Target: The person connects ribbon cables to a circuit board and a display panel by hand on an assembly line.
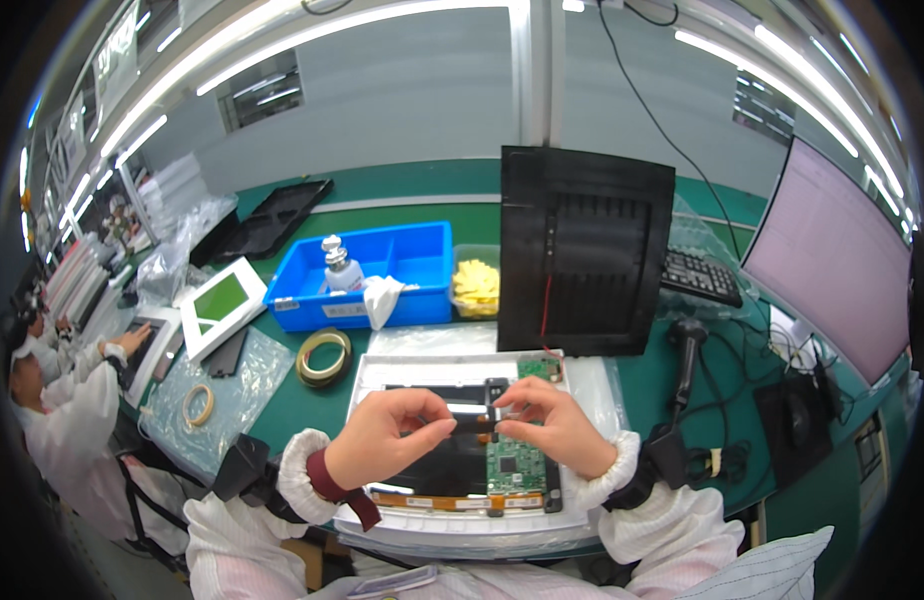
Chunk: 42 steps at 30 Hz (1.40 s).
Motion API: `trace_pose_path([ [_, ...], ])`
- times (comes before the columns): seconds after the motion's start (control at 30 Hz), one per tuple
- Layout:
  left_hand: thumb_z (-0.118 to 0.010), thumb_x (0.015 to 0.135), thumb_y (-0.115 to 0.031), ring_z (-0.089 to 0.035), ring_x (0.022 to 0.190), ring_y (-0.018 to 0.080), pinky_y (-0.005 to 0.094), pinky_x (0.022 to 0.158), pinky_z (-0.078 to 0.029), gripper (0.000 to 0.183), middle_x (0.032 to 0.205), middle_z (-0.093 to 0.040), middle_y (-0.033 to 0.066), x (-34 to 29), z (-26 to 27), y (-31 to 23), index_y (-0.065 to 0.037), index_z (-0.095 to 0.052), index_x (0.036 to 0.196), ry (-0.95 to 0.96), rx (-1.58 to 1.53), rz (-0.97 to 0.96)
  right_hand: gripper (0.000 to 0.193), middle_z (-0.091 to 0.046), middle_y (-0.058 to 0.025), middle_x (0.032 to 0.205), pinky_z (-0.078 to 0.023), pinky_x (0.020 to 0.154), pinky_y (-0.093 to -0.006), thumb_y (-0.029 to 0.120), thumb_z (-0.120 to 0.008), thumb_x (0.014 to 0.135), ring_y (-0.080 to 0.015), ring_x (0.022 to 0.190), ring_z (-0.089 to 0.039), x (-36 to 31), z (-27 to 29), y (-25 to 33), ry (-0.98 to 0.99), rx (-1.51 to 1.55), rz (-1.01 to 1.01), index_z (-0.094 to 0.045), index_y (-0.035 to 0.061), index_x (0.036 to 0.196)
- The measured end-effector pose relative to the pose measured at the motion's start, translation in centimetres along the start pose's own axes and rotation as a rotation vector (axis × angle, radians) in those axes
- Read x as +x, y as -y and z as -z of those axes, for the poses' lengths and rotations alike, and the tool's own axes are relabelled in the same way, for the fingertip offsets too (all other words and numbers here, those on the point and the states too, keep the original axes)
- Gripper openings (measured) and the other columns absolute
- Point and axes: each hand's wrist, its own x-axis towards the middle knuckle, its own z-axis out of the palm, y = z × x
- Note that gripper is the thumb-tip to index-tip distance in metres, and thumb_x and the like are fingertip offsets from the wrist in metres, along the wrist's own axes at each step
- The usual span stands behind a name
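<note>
Above an opened display unit, my left hand [384, 440] and my right hand [560, 428] face each other, each in a thumb-and-finger pinch. A short pale strip [469, 409] spans the gap between their fingertips; its exact kind is unclear. Below lies the unit's white frame [366, 378] with a dark panel [452, 462] in it. A green circuit board [517, 468] sits on the panel's right side, near my right hand. An orange-brown flexible strip [452, 500] runs along the near edge. My left wrist wears a dark red band [322, 478].
Behind the unit stands a black cover [587, 250] with a red wire [545, 310]. A blue bin [407, 262] holds a pump bottle [340, 268]. Tape rolls [323, 358] lie left. A scanner [688, 350], keyboard [704, 277] and monitor [832, 260] occupy the right. A co-worker [62, 400] works at far left.
</note>
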Motion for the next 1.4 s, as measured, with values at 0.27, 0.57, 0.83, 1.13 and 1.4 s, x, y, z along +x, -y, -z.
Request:
trace_pose_path([
  [0.27,-0.061,0.081,-0.008,-0.056,0.067,0.0067,0.0194,0.06,-0.047,0.012,0.074,-0.061,0.0042,-0.7,-0.2,0.6,0.003,-0.06,0.085,-0.022,-0.068,0.006,0.009,-0.048,-0.004,0.094,-0.046,0.074,-0.022,0.007,-0.065,0.078,-0.0107,0.084,-0.051,0.0,-0.3,0.3,0.079,0.33,-0.058,-0.059,0.0008,0.079],
  [0.57,-0.062,0.081,-0.007,-0.058,0.068,0.0062,0.0177,0.059,-0.046,0.011,0.074,-0.061,0.0028,-0.9,-0.6,3.0,0.003,-0.06,0.085,-0.229,-0.108,-0.015,0.009,-0.047,-0.0039,0.092,-0.044,0.075,-0.0221,0.003,-0.063,0.078,-0.0105,0.082,-0.05,-0.7,0.4,1.1,-0.003,0.213,0.072,-0.056,0.0,0.073],
  [0.83,-0.06,0.082,-0.007,-0.058,0.072,0.0076,0.0185,0.064,-0.047,0.014,0.082,-0.061,0.0046,-1.7,-0.3,3.3,0.003,-0.059,0.091,-0.142,-0.31,0.027,0.007,-0.049,-0.0038,0.093,-0.041,0.072,-0.0227,0.006,-0.065,0.077,-0.0122,0.084,-0.049,-0.9,0.8,1.6,0.012,-0.001,0.132,-0.06,0.0024,0.08],
  [1.13,-0.058,0.083,-0.005,-0.053,0.069,0.0057,0.0182,0.059,-0.043,0.014,0.084,-0.061,0.0063,-2.5,-1.1,2.7,0.004,-0.057,0.094,0.059,-0.444,-0.013,0.008,-0.046,-0.0029,0.101,-0.041,0.078,-0.0224,0.011,-0.061,0.082,-0.0104,0.091,-0.047,-0.4,-0.5,0.7,0.171,0.367,-0.111,-0.06,0.0038,0.086],
  [1.4,-0.056,0.083,-0.001,-0.059,0.077,0.0135,0.0233,0.069,-0.05,0.011,0.089,-0.06,0.0113,-2.5,-0.8,2.7,0.006,-0.056,0.091,0.044,-0.37,0.032,0.008,-0.044,-0.0029,0.098,-0.039,0.077,-0.0217,0.01,-0.062,0.081,-0.0098,0.089,-0.046,-0.8,-0.5,0.6,0.165,0.374,-0.098,-0.058,0.0028,0.079],
])
